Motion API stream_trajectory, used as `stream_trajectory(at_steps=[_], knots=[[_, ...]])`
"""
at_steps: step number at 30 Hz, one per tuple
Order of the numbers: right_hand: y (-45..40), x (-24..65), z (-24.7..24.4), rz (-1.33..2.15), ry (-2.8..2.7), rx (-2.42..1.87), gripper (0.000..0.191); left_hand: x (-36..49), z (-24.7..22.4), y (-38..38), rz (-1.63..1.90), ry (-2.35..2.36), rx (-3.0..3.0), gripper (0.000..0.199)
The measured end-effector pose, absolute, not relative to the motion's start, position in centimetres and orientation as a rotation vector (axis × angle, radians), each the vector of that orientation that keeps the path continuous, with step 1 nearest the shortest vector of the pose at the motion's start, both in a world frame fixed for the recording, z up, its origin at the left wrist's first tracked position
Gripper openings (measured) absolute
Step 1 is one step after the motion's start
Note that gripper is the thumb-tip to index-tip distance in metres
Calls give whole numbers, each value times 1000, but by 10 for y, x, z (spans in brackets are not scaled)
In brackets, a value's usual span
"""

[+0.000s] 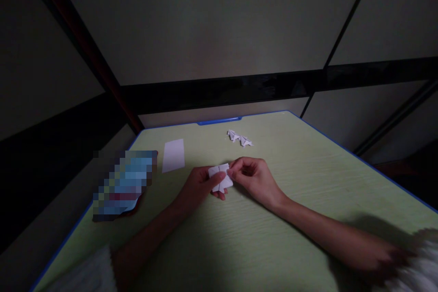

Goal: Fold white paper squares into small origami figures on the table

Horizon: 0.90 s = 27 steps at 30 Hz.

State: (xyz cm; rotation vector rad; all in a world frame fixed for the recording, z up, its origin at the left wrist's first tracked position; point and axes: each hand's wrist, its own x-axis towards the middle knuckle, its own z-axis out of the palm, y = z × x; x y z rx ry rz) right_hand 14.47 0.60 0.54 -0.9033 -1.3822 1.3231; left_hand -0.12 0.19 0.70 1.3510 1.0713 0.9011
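A small folded white paper point(221, 184) is held between my two hands, over the middle of the pale green table point(294, 246). My left hand point(201, 185) is closed on its left side, the thumb lying across the front and fingertips showing below. At the paper's right edge, my right hand point(255, 178) pinches with thumb and index finger. Beyond the hands, two small folded white paper figures point(233, 135) point(245, 141) lie close together on the table.
A flat white sheet point(174, 155) lies at the back left. Nearer the left edge is a blurred-out bluish item point(125, 187) with a dark reddish rim. A blue handle point(219, 121) sits on the far table edge, before a panelled wall.
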Motion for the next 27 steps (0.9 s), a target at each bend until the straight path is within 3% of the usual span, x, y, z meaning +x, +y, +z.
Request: stream_trajectory(at_steps=[16, 27], knots=[[9, 143, 4, 1519, -1241, -808, 11, -4, 8, -1, 970, 1130, 1426, 28], [5, 145, 7, 1542, -1688, -757, 26, -3, 13, -4, 891, 984, 1386, 27]])
